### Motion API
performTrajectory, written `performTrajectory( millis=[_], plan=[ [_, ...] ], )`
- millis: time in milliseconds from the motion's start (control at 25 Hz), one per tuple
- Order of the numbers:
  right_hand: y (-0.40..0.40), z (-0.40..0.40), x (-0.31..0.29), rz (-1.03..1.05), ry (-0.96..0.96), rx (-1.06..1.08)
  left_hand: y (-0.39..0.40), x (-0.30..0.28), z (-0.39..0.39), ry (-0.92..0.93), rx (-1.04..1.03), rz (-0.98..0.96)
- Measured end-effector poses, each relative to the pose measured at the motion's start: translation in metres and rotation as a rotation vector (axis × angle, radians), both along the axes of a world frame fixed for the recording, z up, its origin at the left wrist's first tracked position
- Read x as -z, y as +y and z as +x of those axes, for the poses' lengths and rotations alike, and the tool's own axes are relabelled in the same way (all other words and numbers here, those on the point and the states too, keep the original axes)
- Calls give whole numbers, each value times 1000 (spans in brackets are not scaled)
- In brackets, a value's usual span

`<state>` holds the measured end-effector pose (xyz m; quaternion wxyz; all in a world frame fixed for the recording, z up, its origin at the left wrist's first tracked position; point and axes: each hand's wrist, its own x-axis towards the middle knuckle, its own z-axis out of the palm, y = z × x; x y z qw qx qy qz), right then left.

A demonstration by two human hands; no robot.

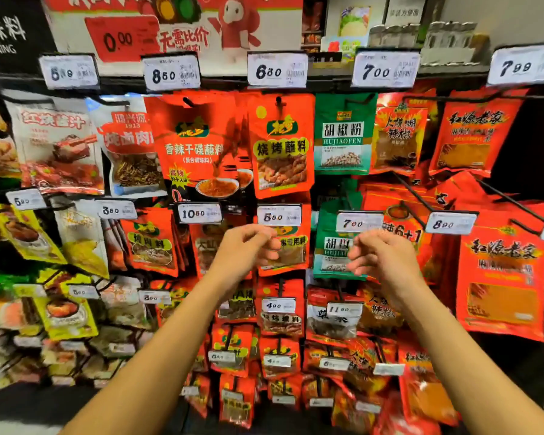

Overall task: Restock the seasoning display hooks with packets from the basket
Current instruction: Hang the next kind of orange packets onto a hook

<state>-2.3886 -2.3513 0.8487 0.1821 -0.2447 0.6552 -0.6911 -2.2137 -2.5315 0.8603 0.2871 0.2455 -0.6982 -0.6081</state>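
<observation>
Both forearms reach forward from below. The left hand [247, 246] hangs with fingers loosely curled and nothing in it. The right hand [379, 254] does the same, empty, fingers loosely bent toward the left. Just behind them hang a red packet [283, 252] under the 580 price tag [278, 215] and a green pepper packet [335, 255] under the 700 tag [357, 221]. Further up, a second green pepper packet [344, 135] hangs on its hook [360, 100]. The basket is out of view. The risk, I judge: rows hang tight, so a careless reach could knock neighbouring packets off their hooks or put stock under the wrong price.
</observation>
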Motion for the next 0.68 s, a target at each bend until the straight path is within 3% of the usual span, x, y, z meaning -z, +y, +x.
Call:
performTrajectory(
  millis=[320,680],
  plan=[
    [59,24,203,395,-408,6,51,183,13,-411,-101,449],
    [135,98,442,763,-820,182,115,438,55,-834,-205,899]
  ],
)
